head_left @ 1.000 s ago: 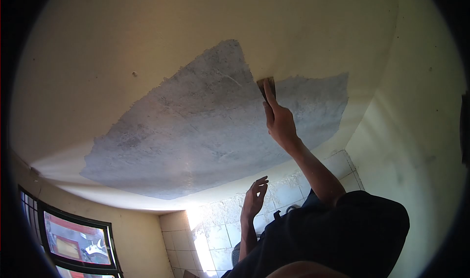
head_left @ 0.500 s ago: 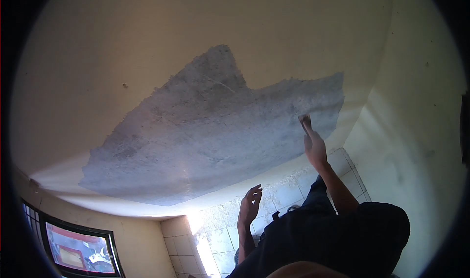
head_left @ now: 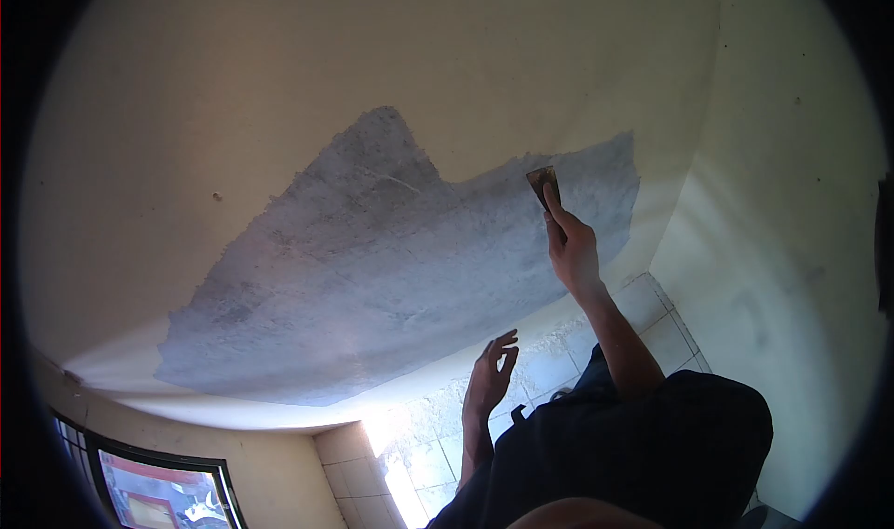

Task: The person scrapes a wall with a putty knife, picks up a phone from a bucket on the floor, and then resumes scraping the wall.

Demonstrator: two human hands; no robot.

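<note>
I look up at a cream ceiling (head_left: 326,54) with a large grey scraped patch (head_left: 372,268) of bare plaster. My right hand (head_left: 572,250) is raised and grips a small scraper (head_left: 541,181), its blade pressed to the ceiling at the upper edge of the grey patch near its right end. My left hand (head_left: 491,377) is held up lower down, fingers spread, holding nothing and touching nothing.
A tiled wall (head_left: 521,380) runs below the ceiling, with bright sunlight (head_left: 386,431) on it. A dark-framed window (head_left: 163,492) sits at the lower left. A plain cream wall (head_left: 792,250) rises on the right. My dark sleeve (head_left: 652,454) fills the bottom.
My right hand swept the scraper from the patch's middle notch down to the right, then back up to the painted edge. The view shifted slightly; the left hand barely moved.
</note>
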